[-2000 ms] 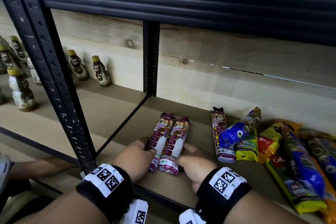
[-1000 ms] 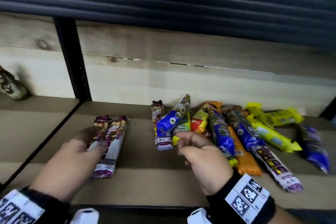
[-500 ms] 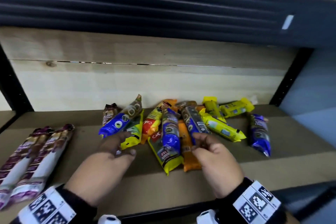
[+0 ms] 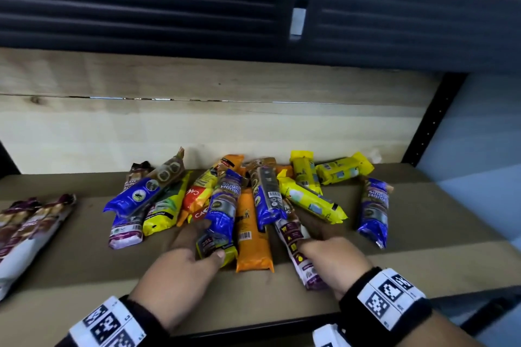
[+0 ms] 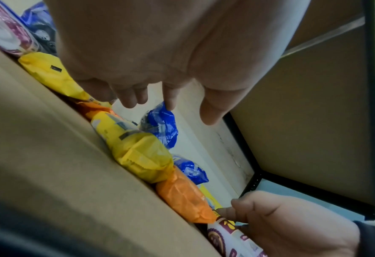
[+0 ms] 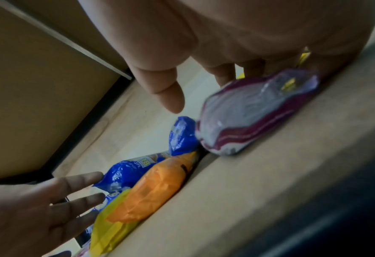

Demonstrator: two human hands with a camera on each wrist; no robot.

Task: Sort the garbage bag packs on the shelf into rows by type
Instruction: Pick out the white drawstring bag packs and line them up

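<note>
- Head view: at the far left of the shelf (image 4: 423,234), two purple-and-white packs (image 4: 28,228) lay side by side, long axes running front to back and leaning slightly right at the far end; their near ends were cut off by the frame edge.
- Right of them, well apart, the mixed pile began: a blue pack (image 4: 141,191) lay diagonally across another purple-and-white pack (image 4: 127,229), its far end pointing up-right, with a yellow-green pack (image 4: 166,205) just beside it.
- The left hand (image 4: 180,270) reached into the pile's front; its fingers lay straight along the left side of a blue-and-yellow pack (image 4: 222,214) and the thumb pressed the pack's near end, so the grip was apart and relaxed rather than clamped. That pack ran front to back.
- An orange pack (image 4: 252,239) lay touching it on the right, the same way round, its far end hidden under other packs.
- A second blue pack with a barcode (image 4: 266,197) overlapped the orange one's far half.
- The right hand (image 4: 335,262) rested on a purple-and-white pack (image 4: 298,251) that pointed toward the back and slightly left; the right wrist view showed fingers bent down onto its top with the thumb held clear, though that picture was blurred and whether they pinched it I cannot tell.
- Further right, three yellow packs (image 4: 310,200) lay at mixed angles, and a lone blue pack (image 4: 376,211) sat apart, front to back.
</note>
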